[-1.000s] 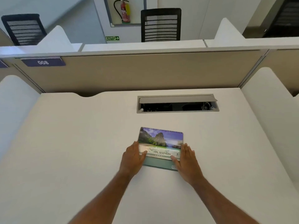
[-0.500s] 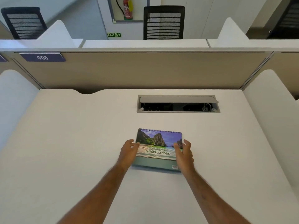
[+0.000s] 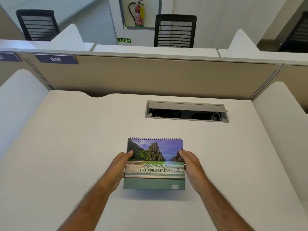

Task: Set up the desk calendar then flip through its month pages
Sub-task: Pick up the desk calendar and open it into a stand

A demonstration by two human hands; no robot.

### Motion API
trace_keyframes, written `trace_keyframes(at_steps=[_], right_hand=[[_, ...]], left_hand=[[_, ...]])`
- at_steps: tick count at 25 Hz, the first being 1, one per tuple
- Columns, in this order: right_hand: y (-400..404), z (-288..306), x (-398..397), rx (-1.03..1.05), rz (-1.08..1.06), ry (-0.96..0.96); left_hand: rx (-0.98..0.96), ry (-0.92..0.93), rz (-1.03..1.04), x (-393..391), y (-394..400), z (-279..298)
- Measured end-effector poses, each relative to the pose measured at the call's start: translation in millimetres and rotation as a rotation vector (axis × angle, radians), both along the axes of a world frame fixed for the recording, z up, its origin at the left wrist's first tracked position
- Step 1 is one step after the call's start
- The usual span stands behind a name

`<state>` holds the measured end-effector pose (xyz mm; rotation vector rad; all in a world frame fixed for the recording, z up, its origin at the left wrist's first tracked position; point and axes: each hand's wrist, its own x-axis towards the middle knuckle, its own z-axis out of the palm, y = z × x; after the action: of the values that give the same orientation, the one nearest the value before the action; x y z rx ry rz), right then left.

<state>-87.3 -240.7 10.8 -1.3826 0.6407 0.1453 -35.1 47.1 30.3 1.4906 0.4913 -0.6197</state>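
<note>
A spiral-bound desk calendar [image 3: 155, 164] with a cliff-and-lagoon cover reading "Amazing Natural Scenery" is held above the white desk [image 3: 66, 147], folded flat, cover facing me, its spiral along the far top edge. My left hand [image 3: 119, 165] grips its left edge, thumb on the cover. On the opposite edge my right hand [image 3: 191, 165] holds it the same way. A faint shadow lies under its near edge.
A grey cable hatch [image 3: 186, 111] is set into the desk behind the calendar, lid propped open. Beige partition [image 3: 150, 75] closes the far side; white side dividers [image 3: 280, 124] flank the desk. Black office chairs [image 3: 175, 30] stand beyond.
Both hands slid from the calendar's near corners to its side edges, gripped it and lifted it off the desk toward me.
</note>
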Motion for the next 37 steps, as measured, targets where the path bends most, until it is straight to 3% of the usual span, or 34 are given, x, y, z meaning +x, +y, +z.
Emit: trace_keyframes(at_steps=[5,11,15,25,33,37], right_hand=[[19,22,13,-0.130,0.155,-0.042],[44,50,66,-0.232,0.307,-0.181],[64,54,106,-0.326,0.384,-0.229],[92,43,189,-0.497,0.588,-0.258],[98,33,206,-0.520,0.605,-0.193],[96,29,203,-0.499,0.601,-0.187]], left_hand=[[-0.014,-0.097,0.034,-3,14,11],[0.180,-0.367,0.056,21,42,26],[0.241,-0.447,0.074,44,57,24],[0.345,-0.463,0.168,115,76,3],[0.359,-0.467,0.184,111,70,-26],[0.426,-0.323,0.136,92,52,-30]])
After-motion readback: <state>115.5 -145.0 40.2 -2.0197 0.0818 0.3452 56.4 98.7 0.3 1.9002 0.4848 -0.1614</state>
